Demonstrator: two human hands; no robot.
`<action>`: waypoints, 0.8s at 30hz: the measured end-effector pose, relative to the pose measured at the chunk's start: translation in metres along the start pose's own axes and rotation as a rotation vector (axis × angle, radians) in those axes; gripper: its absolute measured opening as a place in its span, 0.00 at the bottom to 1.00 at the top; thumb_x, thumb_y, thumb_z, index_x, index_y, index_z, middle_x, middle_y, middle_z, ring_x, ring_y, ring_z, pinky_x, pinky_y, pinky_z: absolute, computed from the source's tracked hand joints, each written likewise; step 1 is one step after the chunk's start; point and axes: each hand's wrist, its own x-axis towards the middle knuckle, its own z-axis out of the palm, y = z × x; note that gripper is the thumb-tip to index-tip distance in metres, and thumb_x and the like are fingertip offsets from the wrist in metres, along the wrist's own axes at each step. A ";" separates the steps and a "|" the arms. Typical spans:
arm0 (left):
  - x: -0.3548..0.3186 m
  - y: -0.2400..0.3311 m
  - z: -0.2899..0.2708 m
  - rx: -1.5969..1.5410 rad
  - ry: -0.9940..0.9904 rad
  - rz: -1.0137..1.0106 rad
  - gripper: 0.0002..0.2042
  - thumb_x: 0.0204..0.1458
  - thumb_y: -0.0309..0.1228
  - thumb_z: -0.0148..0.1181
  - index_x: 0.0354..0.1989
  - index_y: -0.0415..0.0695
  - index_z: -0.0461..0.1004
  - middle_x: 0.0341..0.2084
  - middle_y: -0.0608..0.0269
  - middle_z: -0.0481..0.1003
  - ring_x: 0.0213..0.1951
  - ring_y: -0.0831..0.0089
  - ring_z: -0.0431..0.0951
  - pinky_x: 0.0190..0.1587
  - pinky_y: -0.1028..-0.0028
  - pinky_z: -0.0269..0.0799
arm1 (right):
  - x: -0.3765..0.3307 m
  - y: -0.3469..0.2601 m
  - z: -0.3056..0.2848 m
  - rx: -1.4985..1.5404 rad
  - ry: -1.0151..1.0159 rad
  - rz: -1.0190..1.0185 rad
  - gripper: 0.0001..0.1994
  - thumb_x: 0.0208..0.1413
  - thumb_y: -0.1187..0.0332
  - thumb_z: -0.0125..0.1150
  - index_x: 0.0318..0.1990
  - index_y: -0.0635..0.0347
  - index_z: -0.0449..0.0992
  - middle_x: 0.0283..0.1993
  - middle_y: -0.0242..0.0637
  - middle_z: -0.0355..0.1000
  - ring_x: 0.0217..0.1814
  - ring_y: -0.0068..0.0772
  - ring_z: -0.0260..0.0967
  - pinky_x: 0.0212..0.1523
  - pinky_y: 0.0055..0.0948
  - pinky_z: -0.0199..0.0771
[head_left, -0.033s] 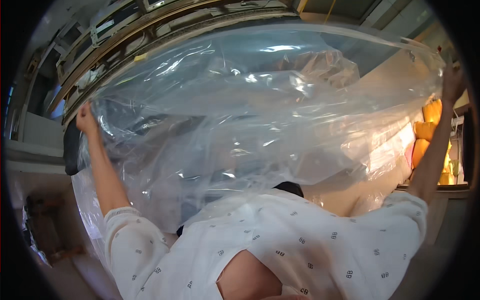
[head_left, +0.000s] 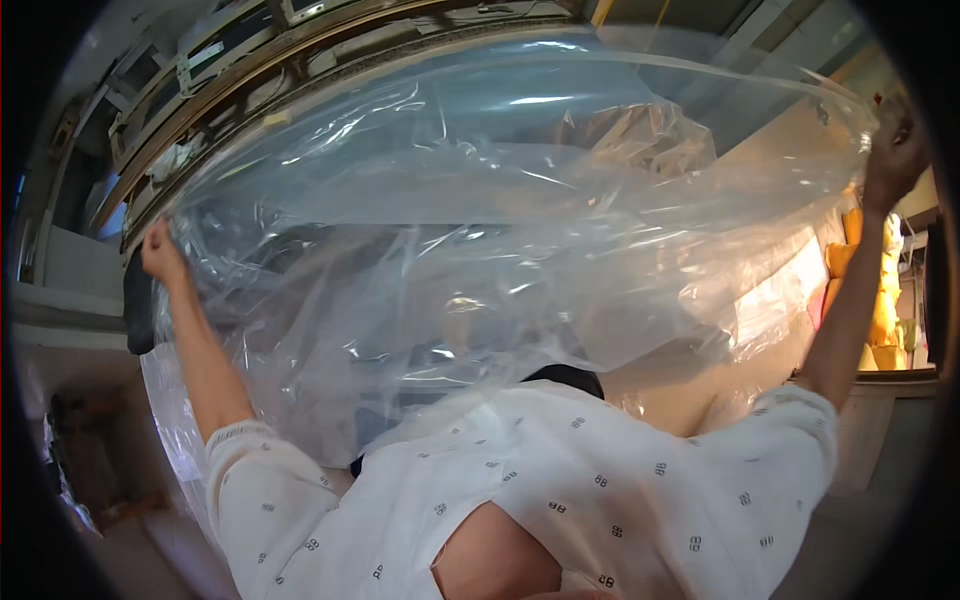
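Note:
A large sheet of clear plastic film (head_left: 430, 270) spreads across the view in front of me, wrinkled and shiny. Whether it is a single layer or a bag, I cannot tell. With its fingers pinched together, my left hand (head_left: 162, 255) grips the film's edge at the far left. My right hand (head_left: 896, 165) is raised at the far right with its fingers curled, at the opposite end of the film. The film's far edge bows between the two hands, and its near part hangs against my white patterned top.
Beyond the film at the left runs a wooden and metal framework (head_left: 215, 120). A dark padded object (head_left: 140, 305) sits below my left hand. Yellow and orange items (head_left: 883, 325) are lit up at the right. A tan surface (head_left: 655, 395) shows near my waist.
My left hand has shifted slightly left and down. My right hand has turned and moved slightly inward and up. The film's far edge has lifted and shifted, with its folds rearranged.

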 end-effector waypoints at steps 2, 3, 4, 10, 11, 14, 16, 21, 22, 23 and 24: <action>0.019 -0.008 -0.032 0.022 0.017 0.036 0.15 0.45 0.39 0.61 0.33 0.39 0.77 0.27 0.61 0.77 0.29 0.73 0.74 0.35 0.75 0.68 | -0.085 -0.029 0.052 0.661 0.052 -0.133 0.17 0.49 0.65 0.56 0.46 0.60 0.67 0.45 0.44 0.67 0.46 0.42 0.65 0.48 0.35 0.63; 0.039 -0.045 -0.050 0.146 0.008 0.060 0.15 0.46 0.41 0.59 0.33 0.40 0.77 0.28 0.59 0.77 0.30 0.69 0.75 0.36 0.74 0.68 | -0.117 -0.090 0.060 0.842 -0.078 -0.191 0.20 0.49 0.63 0.57 0.50 0.56 0.65 0.50 0.43 0.65 0.53 0.43 0.62 0.54 0.39 0.59; 0.034 -0.038 -0.053 0.304 -0.047 0.110 0.16 0.47 0.43 0.58 0.34 0.41 0.77 0.28 0.57 0.77 0.30 0.66 0.76 0.36 0.72 0.68 | -0.138 -0.121 0.069 0.375 -0.281 -0.488 0.28 0.46 0.58 0.59 0.56 0.50 0.61 0.58 0.37 0.59 0.62 0.39 0.53 0.61 0.42 0.48; 0.053 -0.118 -0.092 0.430 -0.119 0.093 0.17 0.47 0.44 0.57 0.33 0.41 0.77 0.29 0.55 0.76 0.31 0.64 0.75 0.37 0.70 0.68 | -0.179 -0.172 0.158 0.833 -0.584 0.044 0.28 0.45 0.54 0.59 0.54 0.53 0.64 0.59 0.38 0.58 0.61 0.40 0.53 0.57 0.40 0.55; 0.049 -0.118 -0.092 0.477 -0.146 0.089 0.17 0.47 0.44 0.57 0.33 0.42 0.76 0.29 0.55 0.76 0.30 0.63 0.75 0.37 0.70 0.67 | -0.166 -0.180 0.157 0.809 -0.513 0.045 0.27 0.45 0.54 0.59 0.52 0.55 0.65 0.56 0.39 0.60 0.58 0.41 0.56 0.55 0.38 0.57; 0.046 -0.114 -0.084 0.577 -0.066 0.175 0.17 0.47 0.44 0.57 0.33 0.41 0.76 0.28 0.56 0.76 0.30 0.64 0.74 0.36 0.70 0.67 | -0.136 -0.186 0.159 0.716 -0.441 0.030 0.23 0.45 0.55 0.60 0.47 0.57 0.69 0.51 0.39 0.63 0.52 0.41 0.60 0.50 0.34 0.61; 0.055 -0.113 -0.088 0.572 -0.098 0.170 0.17 0.47 0.44 0.57 0.33 0.41 0.76 0.28 0.56 0.76 0.30 0.63 0.74 0.36 0.70 0.67 | -0.126 -0.182 0.173 0.656 -0.432 0.014 0.21 0.44 0.56 0.61 0.44 0.58 0.70 0.49 0.39 0.64 0.50 0.40 0.61 0.48 0.34 0.62; 0.052 -0.107 -0.094 0.590 -0.129 0.181 0.17 0.47 0.44 0.57 0.34 0.41 0.76 0.30 0.56 0.75 0.33 0.64 0.74 0.38 0.70 0.66 | -0.103 -0.166 0.222 1.538 -1.295 0.275 0.10 0.47 0.65 0.61 0.34 0.60 0.74 0.32 0.26 0.69 0.35 0.19 0.65 0.38 0.19 0.64; 0.050 -0.102 -0.094 0.594 -0.123 0.180 0.17 0.47 0.44 0.57 0.34 0.41 0.76 0.30 0.56 0.75 0.33 0.64 0.74 0.38 0.70 0.66 | -0.098 -0.177 0.219 1.614 -1.103 0.410 0.07 0.48 0.67 0.59 0.32 0.60 0.73 0.26 0.22 0.67 0.30 0.14 0.62 0.34 0.15 0.62; 0.048 -0.096 -0.093 0.543 -0.162 0.133 0.18 0.47 0.44 0.57 0.36 0.42 0.76 0.31 0.56 0.75 0.34 0.64 0.73 0.39 0.70 0.66 | -0.094 -0.187 0.227 1.623 -1.100 0.405 0.07 0.48 0.67 0.59 0.32 0.60 0.73 0.26 0.22 0.67 0.30 0.14 0.62 0.34 0.15 0.62; 0.046 -0.089 -0.093 0.491 -0.199 0.088 0.18 0.47 0.45 0.57 0.37 0.42 0.76 0.33 0.56 0.75 0.35 0.65 0.73 0.40 0.70 0.66 | -0.090 -0.198 0.240 1.572 -0.943 0.398 0.07 0.48 0.68 0.59 0.32 0.60 0.74 0.26 0.23 0.68 0.30 0.14 0.62 0.33 0.15 0.62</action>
